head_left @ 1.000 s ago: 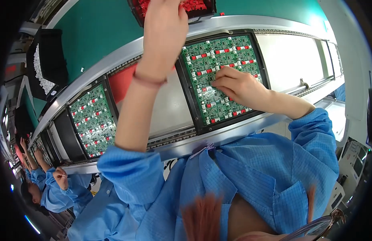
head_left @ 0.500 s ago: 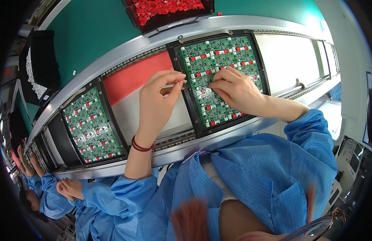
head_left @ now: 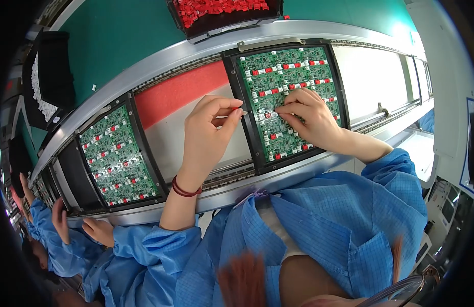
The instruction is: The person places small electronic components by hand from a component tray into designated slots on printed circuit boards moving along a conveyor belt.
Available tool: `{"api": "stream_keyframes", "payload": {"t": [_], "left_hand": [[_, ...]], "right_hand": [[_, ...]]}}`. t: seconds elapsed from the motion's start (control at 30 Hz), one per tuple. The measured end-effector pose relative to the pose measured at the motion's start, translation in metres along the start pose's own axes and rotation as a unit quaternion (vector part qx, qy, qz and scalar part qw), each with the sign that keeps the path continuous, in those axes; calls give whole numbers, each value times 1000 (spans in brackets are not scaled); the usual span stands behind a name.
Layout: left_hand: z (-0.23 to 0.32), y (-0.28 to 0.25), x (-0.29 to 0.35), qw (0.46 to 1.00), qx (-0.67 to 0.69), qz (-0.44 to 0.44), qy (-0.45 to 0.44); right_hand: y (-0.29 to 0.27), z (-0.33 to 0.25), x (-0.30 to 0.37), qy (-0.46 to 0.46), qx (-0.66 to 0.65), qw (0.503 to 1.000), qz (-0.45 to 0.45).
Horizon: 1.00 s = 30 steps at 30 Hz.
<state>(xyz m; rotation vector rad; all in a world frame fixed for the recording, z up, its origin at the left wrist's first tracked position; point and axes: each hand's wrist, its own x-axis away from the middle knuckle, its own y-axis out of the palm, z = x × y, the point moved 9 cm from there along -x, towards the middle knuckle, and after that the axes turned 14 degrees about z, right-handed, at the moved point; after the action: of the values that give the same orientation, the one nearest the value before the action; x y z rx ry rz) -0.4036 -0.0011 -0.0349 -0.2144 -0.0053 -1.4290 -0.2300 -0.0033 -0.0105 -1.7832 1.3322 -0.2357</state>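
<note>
My left hand (head_left: 209, 133) is raised beside the left edge of a black-framed panel of green circuit boards (head_left: 270, 128). Its thumb and forefinger pinch a small white connector (head_left: 243, 112), with a speck of red showing by the fingertips. Over the middle of the panel, my right hand (head_left: 313, 115) bends down with thumb and fingers closed against a board. Whatever those fingertips hold, if anything, is hidden. Rows of red and white connectors (head_left: 272, 92) stand on the boards around them.
A black bin of red connectors (head_left: 221, 7) stands beyond the rail; another bin of white ones (head_left: 40, 87) is at far left. A second framed panel (head_left: 114, 158) sits on the conveyor to the left. Co-workers' hands (head_left: 99, 230) are at the lower left.
The panel and the red bin have shifted slightly right in view, and both my hands with them. My right fingertips stay at the board. A co-worker's hands have moved apart.
</note>
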Motion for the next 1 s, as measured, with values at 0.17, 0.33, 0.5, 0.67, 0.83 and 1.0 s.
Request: {"api": "stream_keyframes", "payload": {"t": [0.17, 0.33, 0.5, 0.67, 0.83, 1.0], "left_hand": [[-1, -2, 0, 1000, 3, -2, 9], [0, -3, 1, 1000, -4, -8, 10], [4, -5, 2, 1000, -16, -12, 22], [8, -7, 2, 998, -39, -17, 35], [2, -2, 7, 999, -21, -29, 34], [-8, 19, 22, 975, 109, -156, -115]], "right_hand": [[0, 5, 2, 12, -5, 1000, 4], [3, 13, 3, 72, -28, 997, -18], [3, 11, 3, 61, -21, 998, -18], [4, 9, 1, 42, -12, 998, -33], [-15, -14, -13, 18, 31, 999, 15], [-8, -47, -23, -38, -80, 996, 28]]}}
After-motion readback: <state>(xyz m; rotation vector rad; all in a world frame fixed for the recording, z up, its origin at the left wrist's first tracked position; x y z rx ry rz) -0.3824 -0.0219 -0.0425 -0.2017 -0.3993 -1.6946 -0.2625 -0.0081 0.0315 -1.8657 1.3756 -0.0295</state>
